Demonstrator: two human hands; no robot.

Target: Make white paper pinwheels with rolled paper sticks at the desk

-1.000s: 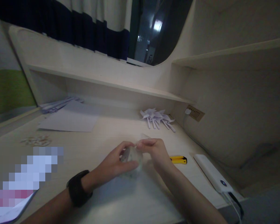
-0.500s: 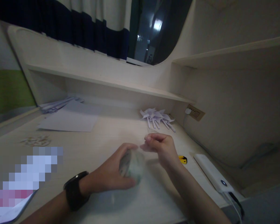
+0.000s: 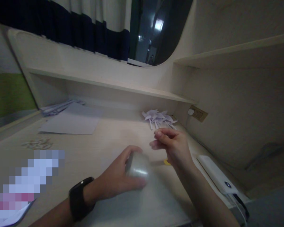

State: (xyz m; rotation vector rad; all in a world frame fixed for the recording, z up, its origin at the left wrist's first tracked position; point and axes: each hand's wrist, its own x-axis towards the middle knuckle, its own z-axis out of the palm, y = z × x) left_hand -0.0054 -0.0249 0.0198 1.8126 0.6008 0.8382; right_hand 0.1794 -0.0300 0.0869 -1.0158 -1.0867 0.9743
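My left hand is wrapped round a roll of clear tape, thumb on the near side and fingers on the far side. Light glints off the roll's glossy, blurred surface. To its right, my right hand is raised with thumb and forefinger pinched together. What lies in that pinch is too thin and blurred to make out. Just beyond those fingertips lie several white paper pinwheels with rolled-paper sticks. Part of a yellow object shows beside my right wrist, mostly hidden by it.
A white sheet of paper and folded papers lie at the back left. Small pale pieces are scattered nearer, above a pixelated flat item. On the right, a white power strip or bank has cables. A shelf spans the back.
My right hand has moved right and slightly up, now covering more of the yellow object. My left hand has shifted a little right with the roll, which has turned.
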